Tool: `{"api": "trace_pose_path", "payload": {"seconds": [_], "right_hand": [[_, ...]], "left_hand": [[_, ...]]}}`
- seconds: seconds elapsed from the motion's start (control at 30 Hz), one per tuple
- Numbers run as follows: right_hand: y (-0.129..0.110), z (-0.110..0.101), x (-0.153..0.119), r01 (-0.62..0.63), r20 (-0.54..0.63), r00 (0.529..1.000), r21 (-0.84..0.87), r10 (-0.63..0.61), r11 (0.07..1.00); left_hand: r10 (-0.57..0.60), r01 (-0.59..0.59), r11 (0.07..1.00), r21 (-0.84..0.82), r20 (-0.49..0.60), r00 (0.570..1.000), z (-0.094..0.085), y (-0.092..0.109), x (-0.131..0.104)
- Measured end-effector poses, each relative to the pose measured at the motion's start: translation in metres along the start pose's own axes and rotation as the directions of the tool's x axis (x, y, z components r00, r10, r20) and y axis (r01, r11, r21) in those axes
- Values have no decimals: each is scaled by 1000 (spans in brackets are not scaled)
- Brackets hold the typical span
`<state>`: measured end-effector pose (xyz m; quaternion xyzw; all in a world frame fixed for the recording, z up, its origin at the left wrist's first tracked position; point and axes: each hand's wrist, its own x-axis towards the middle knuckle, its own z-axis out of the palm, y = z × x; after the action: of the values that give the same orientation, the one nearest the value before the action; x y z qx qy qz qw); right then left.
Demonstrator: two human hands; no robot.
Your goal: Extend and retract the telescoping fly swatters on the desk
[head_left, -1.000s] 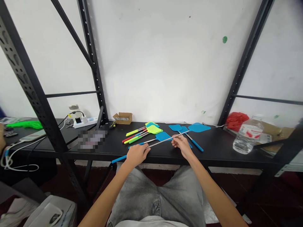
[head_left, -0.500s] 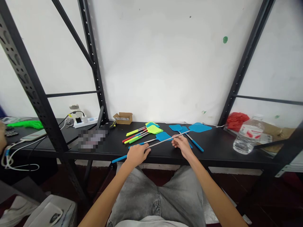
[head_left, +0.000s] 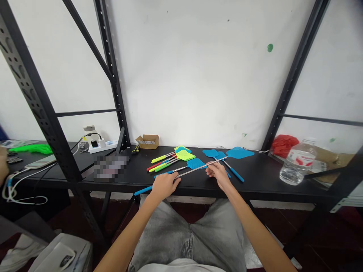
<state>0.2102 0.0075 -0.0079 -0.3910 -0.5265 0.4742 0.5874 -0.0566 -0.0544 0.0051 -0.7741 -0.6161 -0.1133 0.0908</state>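
A blue fly swatter [head_left: 240,152] with a long, extended metal rod lies slantwise across my two hands, its head to the right and its blue handle pointing left. My left hand [head_left: 163,185] is closed around it near the handle. Farther up, my right hand [head_left: 217,173] pinches the thin rod between thumb and fingers. Behind my left hand lies another blue swatter [head_left: 195,163], with yellow-green swatters [head_left: 185,155] and a red handle [head_left: 153,167] grouped beyond it. Two more blue swatters, one with its handle [head_left: 236,175] toward me, rest behind my right hand.
On the black shelf [head_left: 261,177] are a small open cardboard box [head_left: 148,141], a water bottle [head_left: 297,162] and a red plastic bag [head_left: 284,145]. A power strip [head_left: 103,146] with cables stands left, past the black upright [head_left: 42,102]. Part of another person shows at the far left edge.
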Motion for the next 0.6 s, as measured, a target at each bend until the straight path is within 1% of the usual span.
{"api": "trace_pose_path", "payload": {"seconds": [0.2, 0.4, 0.6], "right_hand": [[1, 0, 0, 4, 5, 1000, -4, -4, 1000], [-2, 1, -1, 3, -3, 1000, 5, -3, 1000], [0, 0, 0, 9, 3, 1000, -12, -9, 1000]], "left_hand": [[2, -2, 1000, -1, -6, 1000, -1, 1, 0], [-21, 21, 1000, 1, 9, 1000, -3, 2, -1], [8, -8, 1000, 10, -16, 1000, 0, 0, 0]]}}
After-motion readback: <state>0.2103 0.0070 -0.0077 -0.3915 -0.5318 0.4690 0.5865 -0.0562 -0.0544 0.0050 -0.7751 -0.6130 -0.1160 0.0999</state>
